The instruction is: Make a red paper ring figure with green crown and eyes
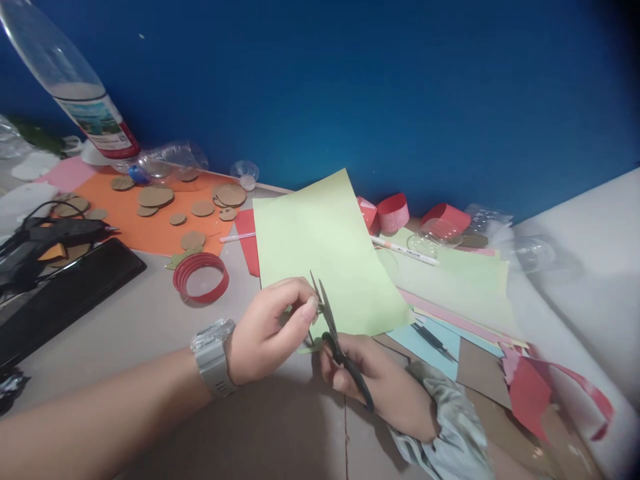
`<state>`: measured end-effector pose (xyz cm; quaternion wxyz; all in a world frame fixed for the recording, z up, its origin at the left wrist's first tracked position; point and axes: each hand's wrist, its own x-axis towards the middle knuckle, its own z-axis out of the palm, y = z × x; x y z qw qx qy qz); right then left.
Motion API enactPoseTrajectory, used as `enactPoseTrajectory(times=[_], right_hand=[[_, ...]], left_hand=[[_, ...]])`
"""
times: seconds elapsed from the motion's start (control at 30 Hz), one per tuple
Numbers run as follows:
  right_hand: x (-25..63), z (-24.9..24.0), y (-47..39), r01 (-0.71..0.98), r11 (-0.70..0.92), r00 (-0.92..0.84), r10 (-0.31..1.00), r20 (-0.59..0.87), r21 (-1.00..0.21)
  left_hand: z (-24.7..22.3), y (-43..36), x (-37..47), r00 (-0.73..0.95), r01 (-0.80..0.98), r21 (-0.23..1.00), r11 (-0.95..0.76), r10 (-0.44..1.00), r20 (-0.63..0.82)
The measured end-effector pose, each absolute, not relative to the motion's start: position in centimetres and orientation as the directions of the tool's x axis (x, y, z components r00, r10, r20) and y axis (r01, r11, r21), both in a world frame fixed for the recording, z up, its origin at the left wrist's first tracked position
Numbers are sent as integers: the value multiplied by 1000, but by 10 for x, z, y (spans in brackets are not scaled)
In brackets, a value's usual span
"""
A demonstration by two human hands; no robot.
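Left hand (273, 328) pinches scrap (321, 308) beside scissors (330, 321) in right hand (385, 383).

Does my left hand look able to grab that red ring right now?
Probably yes: the red ring lies near your left hand, with nothing over it, though your fingers seem to be pinching something small by the scissors.

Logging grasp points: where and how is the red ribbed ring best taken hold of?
I'd pinch the near wall of the red ribbed ring, reaching down from the near side: its open middle faces up and should admit a finger, while a green cut-out piece lies by its far side.
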<state>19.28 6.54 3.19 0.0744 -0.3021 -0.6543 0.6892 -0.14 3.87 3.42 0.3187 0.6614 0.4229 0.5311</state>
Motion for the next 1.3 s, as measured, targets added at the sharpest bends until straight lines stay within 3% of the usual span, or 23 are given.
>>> enactPoseTrajectory(times=[0.9, 1.3], right_hand=[[192, 28, 64, 255, -195, -794, 517, -320, -947], [192, 27, 64, 258, -198, -791, 518, -325, -945]], left_hand=[[32, 38, -1, 131, 238, 899, -366, 930, 344], [30, 37, 0, 110, 275, 877, -393, 920, 377]])
